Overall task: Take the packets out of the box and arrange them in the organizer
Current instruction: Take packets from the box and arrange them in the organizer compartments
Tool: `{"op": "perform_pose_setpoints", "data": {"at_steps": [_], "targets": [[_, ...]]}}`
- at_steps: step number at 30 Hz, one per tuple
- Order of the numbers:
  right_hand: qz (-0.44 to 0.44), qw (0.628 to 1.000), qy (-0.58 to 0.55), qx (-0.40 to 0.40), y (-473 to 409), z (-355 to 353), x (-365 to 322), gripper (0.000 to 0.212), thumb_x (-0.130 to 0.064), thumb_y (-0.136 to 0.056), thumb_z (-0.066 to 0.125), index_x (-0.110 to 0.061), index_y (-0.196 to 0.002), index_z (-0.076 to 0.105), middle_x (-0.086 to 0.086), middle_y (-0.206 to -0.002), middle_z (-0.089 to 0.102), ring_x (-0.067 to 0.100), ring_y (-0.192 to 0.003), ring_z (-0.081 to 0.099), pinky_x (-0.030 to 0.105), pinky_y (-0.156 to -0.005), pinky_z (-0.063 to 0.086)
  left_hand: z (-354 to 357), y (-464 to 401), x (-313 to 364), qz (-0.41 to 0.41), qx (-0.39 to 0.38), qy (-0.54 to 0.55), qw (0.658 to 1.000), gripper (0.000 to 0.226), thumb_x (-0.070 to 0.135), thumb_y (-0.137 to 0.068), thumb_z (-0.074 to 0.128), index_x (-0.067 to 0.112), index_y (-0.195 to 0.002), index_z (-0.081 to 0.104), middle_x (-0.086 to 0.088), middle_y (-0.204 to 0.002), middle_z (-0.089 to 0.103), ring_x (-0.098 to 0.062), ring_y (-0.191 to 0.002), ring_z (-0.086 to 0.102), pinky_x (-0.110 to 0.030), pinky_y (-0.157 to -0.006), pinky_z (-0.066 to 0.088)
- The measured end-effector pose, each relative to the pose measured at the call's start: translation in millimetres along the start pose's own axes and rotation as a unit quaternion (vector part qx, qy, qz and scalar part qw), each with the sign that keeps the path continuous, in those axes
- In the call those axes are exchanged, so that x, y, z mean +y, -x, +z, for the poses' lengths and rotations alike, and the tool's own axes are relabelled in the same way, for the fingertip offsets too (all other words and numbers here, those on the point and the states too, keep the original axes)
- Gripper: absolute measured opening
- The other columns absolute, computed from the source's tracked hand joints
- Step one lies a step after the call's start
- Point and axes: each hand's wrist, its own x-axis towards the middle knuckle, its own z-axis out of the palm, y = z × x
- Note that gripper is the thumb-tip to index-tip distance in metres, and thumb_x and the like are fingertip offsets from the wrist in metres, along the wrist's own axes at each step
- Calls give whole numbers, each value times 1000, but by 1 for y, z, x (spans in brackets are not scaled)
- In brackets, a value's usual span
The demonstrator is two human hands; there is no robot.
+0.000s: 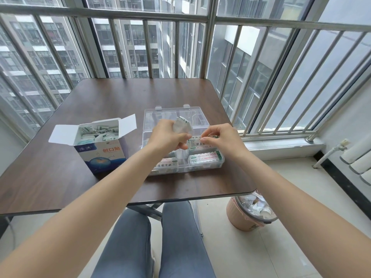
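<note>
An open blue-and-white cardboard box (100, 151) stands at the table's middle left, with several white packets (96, 132) inside. To its right lies a clear plastic organizer (204, 167) with its lid (172, 116) raised; packets lie flat in its front compartments (204, 158). My left hand (166, 135) grips a bunch of white packets (181, 124) above the organizer. My right hand (220, 137) pinches a single packet (197, 142) at its edge, over a rear compartment. The two hands almost touch.
The dark brown table (60, 177) ends just in front of the organizer. A metal railing and window (261, 87) stand close behind and to the right. A pink waste bin (249, 213) sits on the floor at the right, a radiator (357, 163) beyond it.
</note>
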Motion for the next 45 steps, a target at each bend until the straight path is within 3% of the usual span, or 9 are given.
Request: {"op": "perform_pose_setpoints", "data": {"at_steps": [6,14,19,22,27,32,36,40,45], "targets": [[-43,989,139,-13,0,-2,-3,17,-32,-83,69,-23,-96,75,-7,-90,54,9,-91,41,32,-84,40,0,-3,1,-29,-27,-9,999,33,14,-82,71,-3,-106,55,-11,-68,69,-20,-65,70,-22,-46,37],[-62,978,191,-50,-2,-3,-4,20,-37,-86,65,-25,-99,73,-20,-70,36,13,-92,42,38,-90,39,1,-2,7,-44,-57,-33,997,38,12,-82,71,-7,-110,54,-16,-69,69,-20,-66,72,-21,-44,35],[-65,978,190,-54,0,-3,-6,23,-37,-86,64,-26,-106,71,-16,-80,45,16,-102,49,39,-92,40,-3,-2,12,3,-20,-70,997,14,12,-84,68,4,-90,58,-1,-56,59,-20,-61,71,-17,-42,36],[-61,978,190,-60,1,-6,-7,20,-34,-87,64,-26,-104,71,-14,-80,49,16,-102,51,40,-93,41,0,-3,14,-5,-36,-86,996,26,13,-83,69,-5,-99,58,-8,-66,65,-21,-62,71,-23,-47,38],[-44,978,189,-79,0,-8,-5,22,-28,-87,64,-24,-108,71,0,-109,67,20,-101,60,38,-92,45,5,-4,14,-21,-60,-86,994,25,13,-83,70,0,-99,57,-11,-66,68,-19,-64,71,-20,-46,38],[-31,977,194,-81,0,-8,-5,22,-27,-86,65,-24,-107,70,-1,-107,68,21,-100,61,38,-88,48,0,-3,14,-30,-41,-45,998,19,10,-83,69,7,-93,52,1,-42,57,-21,-65,72,-18,-42,35],[-24,978,190,-85,-1,-8,-8,18,-24,-84,64,-24,-100,72,-1,-101,68,20,-95,60,36,-84,49,2,0,20,-63,-71,-31,995,25,6,-82,70,7,-95,49,-7,-58,60,-12,-50,67,-14,-39,36],[-33,977,192,-84,-1,-7,-10,16,-20,-84,63,-20,-97,72,0,-99,66,20,-94,58,37,-83,47,6,0,19,-65,-88,-43,993,29,8,-82,70,2,-103,51,-15,-68,62,-12,-52,68,-16,-42,35],[-30,981,175,-84,0,-7,-6,19,-21,-86,64,-17,-103,71,-1,-102,65,18,-97,59,36,-87,47,-6,7,17,-34,-53,-24,998,22,8,-83,69,2,-97,54,-12,-63,62,-10,-47,65,-15,-39,34]]}}
